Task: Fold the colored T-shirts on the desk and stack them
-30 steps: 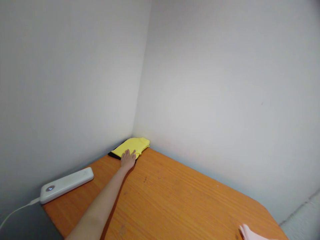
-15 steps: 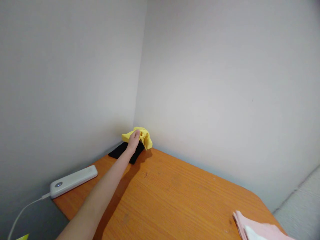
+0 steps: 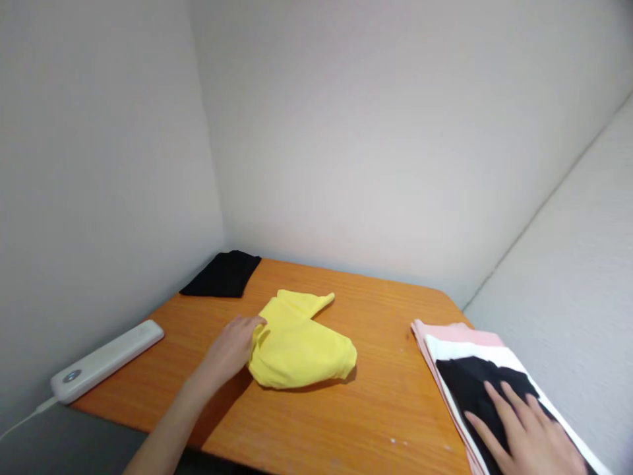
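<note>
My left hand (image 3: pixel 230 351) grips the left edge of a crumpled yellow garment (image 3: pixel 299 343) that lies in the middle of the orange wooden table (image 3: pixel 346 422). My right hand (image 3: pixel 524 435) lies flat with fingers spread on a stack of folded clothes (image 3: pixel 469 359) at the table's right edge; the top piece is black, with white and pink ones under it. A folded black cloth (image 3: pixel 221 274) stays in the far left corner of the table.
A white power bank (image 3: pixel 106 360) with a cable lies along the table's left edge by the wall. Plain walls enclose the table at the back and left. A light grey surface (image 3: pixel 568 277) rises to the right.
My left hand has lifted the yellow garment off the black cloth in the corner and pulled it to the table's middle. The view swung right, so my right hand and the stack show.
</note>
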Tool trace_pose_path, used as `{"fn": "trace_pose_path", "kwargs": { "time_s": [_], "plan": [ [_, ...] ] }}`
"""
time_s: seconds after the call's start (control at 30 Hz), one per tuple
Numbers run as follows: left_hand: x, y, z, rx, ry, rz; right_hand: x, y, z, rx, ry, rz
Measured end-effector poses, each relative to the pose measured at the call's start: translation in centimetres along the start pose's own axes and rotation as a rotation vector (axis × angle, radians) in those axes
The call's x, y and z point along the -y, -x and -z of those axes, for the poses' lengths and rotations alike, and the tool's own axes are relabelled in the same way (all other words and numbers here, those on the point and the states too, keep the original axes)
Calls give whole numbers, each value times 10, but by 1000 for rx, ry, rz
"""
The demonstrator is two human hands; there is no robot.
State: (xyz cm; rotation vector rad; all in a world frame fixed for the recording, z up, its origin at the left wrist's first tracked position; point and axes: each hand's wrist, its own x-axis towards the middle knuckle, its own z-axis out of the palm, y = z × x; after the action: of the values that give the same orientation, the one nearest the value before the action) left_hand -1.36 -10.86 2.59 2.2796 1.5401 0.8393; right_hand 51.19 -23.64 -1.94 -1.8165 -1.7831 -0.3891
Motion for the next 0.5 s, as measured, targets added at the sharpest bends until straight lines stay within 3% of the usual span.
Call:
{"fn": "trace_pose_path", "kwargs": {
  "time_s": [0.1,0.23,0.37,0.5],
  "plan": [
    [-48,18,-8,-73,-121,-174,54,-1,-10,8,21,49],
    [-101,40,-45,70,-144,-294,140,6,-41,282,-93,56],
    [-100,47,-85,-9,-276,-231,189,7,-66,458,-294,-5],
    [-80,42,-95,-142,-394,-159,213,-3,-66,540,-588,-5]
  ]
}}
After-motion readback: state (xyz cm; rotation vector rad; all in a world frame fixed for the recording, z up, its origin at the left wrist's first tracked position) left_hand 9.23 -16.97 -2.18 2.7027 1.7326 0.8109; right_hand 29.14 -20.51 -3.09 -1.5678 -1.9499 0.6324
